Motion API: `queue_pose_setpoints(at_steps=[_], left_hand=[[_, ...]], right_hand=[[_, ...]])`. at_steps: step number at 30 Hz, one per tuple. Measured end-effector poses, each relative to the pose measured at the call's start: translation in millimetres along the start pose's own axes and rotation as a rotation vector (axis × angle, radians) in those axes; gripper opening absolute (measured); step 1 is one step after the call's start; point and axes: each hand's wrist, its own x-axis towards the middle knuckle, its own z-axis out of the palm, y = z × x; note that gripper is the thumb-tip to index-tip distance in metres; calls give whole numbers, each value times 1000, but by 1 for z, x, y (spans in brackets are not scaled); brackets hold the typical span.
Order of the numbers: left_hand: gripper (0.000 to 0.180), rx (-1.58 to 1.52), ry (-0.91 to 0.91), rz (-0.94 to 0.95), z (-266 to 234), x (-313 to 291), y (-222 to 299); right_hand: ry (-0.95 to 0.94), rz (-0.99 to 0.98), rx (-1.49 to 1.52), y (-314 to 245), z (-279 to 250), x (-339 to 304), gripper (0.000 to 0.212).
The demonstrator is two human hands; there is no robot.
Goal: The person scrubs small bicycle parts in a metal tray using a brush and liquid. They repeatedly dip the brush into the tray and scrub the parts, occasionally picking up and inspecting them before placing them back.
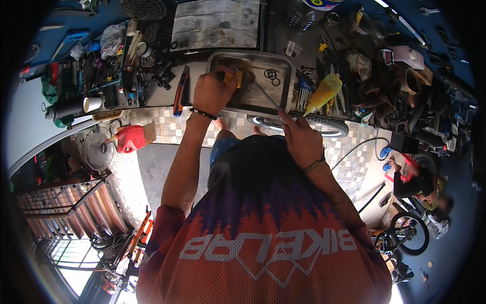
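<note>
A shallow metal tray (290, 83) lies at the bench's near edge, with several black rubber rings (272, 76) in its right part. Over its left side my left hand (215, 93) is closed around a small yellow piece with a round black end (231, 79); its kind is unclear. Closed on a thin metal rod-like tool (267, 96), my right hand (299, 136) is just off the tray's near right corner. The rod slants across the rim, its tip near the tray's middle. Fingers hide its handle. An orange and blue utility knife (181, 91) lies left of the tray.
Beyond the tray lies a stained pale board (217, 25). A yellow squeeze bottle (324, 92) and tools crowd the right side; more tools and parts fill the left. A bicycle tyre (329, 128) is below the bench edge. Another person (420, 182) sits at far right.
</note>
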Motion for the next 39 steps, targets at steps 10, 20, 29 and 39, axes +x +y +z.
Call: queue_pose_setpoints(at_steps=[10,20,29,39], left_hand=[[29,-178,-197,-49,-8,5,-2],[32,-242,-292,399,-4,29,-28],[29,-224,-293,327,7,36,-26],[34,-246,-255,241,5,30,-31]], right_hand=[[-55,2,-162,-10,2,2,46],[-132,17,-165,-12,2,4,55],[-109,80,-113,-16,8,3,48],[-78,98,-125,-21,-6,0,41]])
